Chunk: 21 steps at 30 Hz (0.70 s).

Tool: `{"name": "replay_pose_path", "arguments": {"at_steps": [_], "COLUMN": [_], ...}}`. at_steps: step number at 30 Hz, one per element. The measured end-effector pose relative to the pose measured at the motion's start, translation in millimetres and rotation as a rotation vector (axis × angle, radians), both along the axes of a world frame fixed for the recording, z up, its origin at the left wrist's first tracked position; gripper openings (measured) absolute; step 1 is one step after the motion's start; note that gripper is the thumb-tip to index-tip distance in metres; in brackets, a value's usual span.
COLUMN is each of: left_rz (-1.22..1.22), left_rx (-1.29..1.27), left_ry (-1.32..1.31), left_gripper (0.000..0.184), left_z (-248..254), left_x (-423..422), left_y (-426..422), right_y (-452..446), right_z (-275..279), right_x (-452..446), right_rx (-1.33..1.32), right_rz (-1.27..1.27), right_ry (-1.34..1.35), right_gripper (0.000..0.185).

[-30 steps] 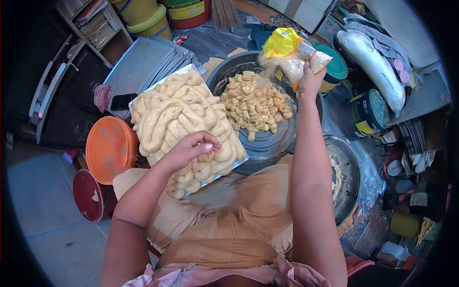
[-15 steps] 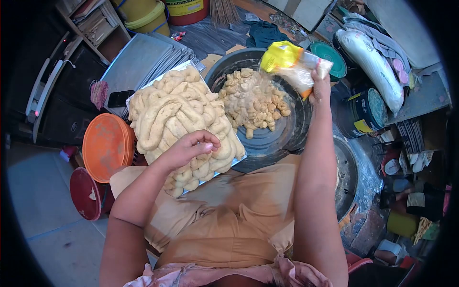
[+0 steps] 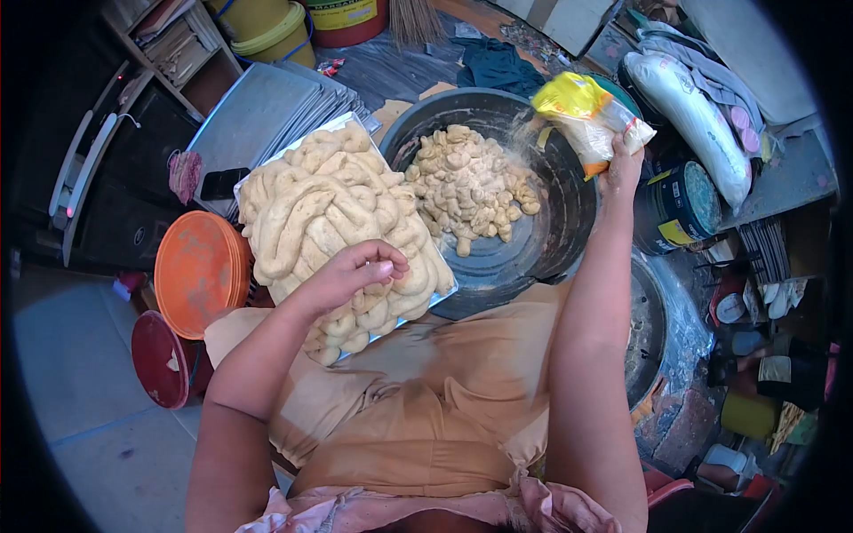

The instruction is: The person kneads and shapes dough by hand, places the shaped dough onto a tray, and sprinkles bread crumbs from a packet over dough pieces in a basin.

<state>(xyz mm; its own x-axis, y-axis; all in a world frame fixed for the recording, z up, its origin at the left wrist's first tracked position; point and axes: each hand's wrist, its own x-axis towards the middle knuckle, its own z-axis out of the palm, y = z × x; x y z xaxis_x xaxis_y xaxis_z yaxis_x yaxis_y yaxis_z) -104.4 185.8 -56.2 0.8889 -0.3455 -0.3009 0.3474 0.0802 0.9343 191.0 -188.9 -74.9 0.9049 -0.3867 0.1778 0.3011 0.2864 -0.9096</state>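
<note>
My right hand grips a yellow and clear plastic bag of white powder by its right end, above the far right rim of a large dark basin. Fine powder hangs in the air by the bag's left end. Inside the basin lies a heap of small pale dough pieces, dusted white on top. Over a tray piled with thick twisted dough ropes, my left hand hovers or rests, loosely curled with fingers and thumb apart, holding nothing; contact with the dough is unclear.
Stacked metal trays stand at the far left, with a phone nearby. An orange bucket and a dark red bucket sit at the left. Right of the basin are a dark tub, a white sack and another basin.
My right hand has moved right with the bag, from over the dough heap to the basin's far right rim. More white powder lies on the heap. My left hand has barely moved.
</note>
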Motion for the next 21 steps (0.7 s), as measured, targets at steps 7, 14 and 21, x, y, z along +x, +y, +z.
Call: {"name": "replay_pose_path", "arguments": {"at_steps": [7, 14, 21], "left_rz": [0.001, -0.009, -0.016], "left_rx": [0.018, 0.017, -0.018], "left_ry": [0.003, -0.01, 0.013], "left_gripper": [0.037, 0.04, 0.033], "left_z": [4, 1, -1], "left_x": [1, 3, 2], "left_y": [-2, -4, 1], "right_y": [27, 71, 90], "right_z": [7, -6, -17], "right_x": [-6, -5, 3], "right_rx": [0.015, 0.039, 0.179], "right_rz": [0.242, 0.127, -0.022], "right_ry": [0.045, 0.032, -0.117], "right_gripper": [0.047, 0.051, 0.059]}}
